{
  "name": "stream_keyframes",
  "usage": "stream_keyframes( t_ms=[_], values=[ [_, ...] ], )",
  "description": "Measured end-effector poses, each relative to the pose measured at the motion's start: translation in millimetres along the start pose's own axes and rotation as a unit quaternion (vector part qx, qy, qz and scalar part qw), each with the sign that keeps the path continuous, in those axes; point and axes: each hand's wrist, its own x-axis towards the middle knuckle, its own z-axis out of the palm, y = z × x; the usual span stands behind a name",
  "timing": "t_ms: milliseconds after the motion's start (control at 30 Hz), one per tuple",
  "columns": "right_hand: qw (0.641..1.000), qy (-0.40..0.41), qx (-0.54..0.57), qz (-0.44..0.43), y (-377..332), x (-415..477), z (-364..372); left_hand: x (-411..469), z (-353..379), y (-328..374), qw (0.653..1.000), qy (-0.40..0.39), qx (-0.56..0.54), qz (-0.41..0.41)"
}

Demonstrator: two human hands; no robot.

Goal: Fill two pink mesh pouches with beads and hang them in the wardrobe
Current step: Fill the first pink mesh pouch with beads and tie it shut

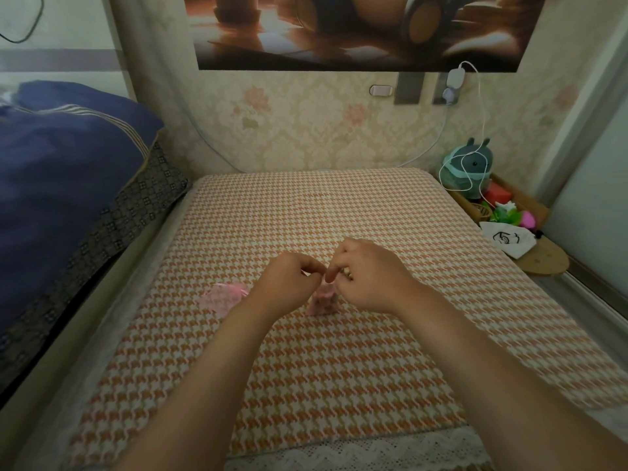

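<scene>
A pink mesh pouch [322, 302] stands upright on the orange houndstooth cloth [339, 368], bulging as if filled. My left hand [289, 283] and my right hand [367, 277] meet just above it, fingertips pinched at its gathered top, apparently on its drawstrings. A second pink mesh pouch [224, 297] lies flat on the cloth to the left of my left wrist, untouched. No loose beads are visible.
A dark blue quilt [68, 164] is piled at the left. At the right a wooden shelf [543, 263] holds a green plush toy [470, 171], a white drawstring bag [509, 239] and small toys. A white charger cable [479, 107] hangs from the wall.
</scene>
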Motion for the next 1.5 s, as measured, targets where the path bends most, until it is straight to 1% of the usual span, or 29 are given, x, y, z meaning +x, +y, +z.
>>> stream_keyframes(
  t_ms=[167,233,300,367,433,567,833,933,1033,1167,1267,1367,1433,1500],
  values=[
    [0.998,-0.057,-0.021,-0.014,-1,-3,1,0,-1,0,1.0,-0.02,-0.018,0.006],
    [0.998,-0.053,-0.026,-0.007,-1,-2,2,0,-1,-2,0.998,-0.026,-0.056,0.002],
    [0.999,-0.034,-0.03,-0.006,0,-2,2,-1,2,-6,0.993,-0.051,-0.107,-0.001],
    [0.999,-0.024,-0.034,-0.005,0,-2,2,-1,8,-12,0.99,-0.098,-0.098,-0.001],
    [1.0,-0.019,-0.024,-0.006,0,-2,1,-1,14,-15,0.991,-0.116,-0.072,-0.002],
    [1.0,-0.007,-0.016,-0.011,3,-5,-4,2,19,-14,0.995,-0.077,-0.058,0.008],
    [0.999,-0.031,0.009,-0.021,5,-6,3,3,19,-18,0.993,-0.104,-0.061,0.009],
    [0.999,-0.038,0.033,-0.012,6,-5,5,4,16,-24,0.993,-0.091,-0.064,0.028],
    [0.999,-0.022,0.039,-0.004,6,-6,4,4,13,-27,0.995,-0.074,-0.055,0.042],
    [0.997,-0.071,0.025,-0.003,2,-8,5,3,11,-25,0.993,-0.075,-0.081,0.035],
    [0.997,-0.063,0.042,0.013,1,-8,2,2,5,-23,0.992,-0.068,-0.097,0.034],
    [0.996,-0.041,0.072,0.045,4,-9,-5,1,0,-24,0.996,-0.058,-0.051,0.048],
    [0.99,-0.046,0.116,0.07,4,-11,-8,1,-1,-24,0.997,-0.058,-0.021,0.049],
    [0.988,-0.05,0.12,0.078,5,-12,-8,0,0,-21,0.998,-0.057,-0.017,0.038]
  ],
)
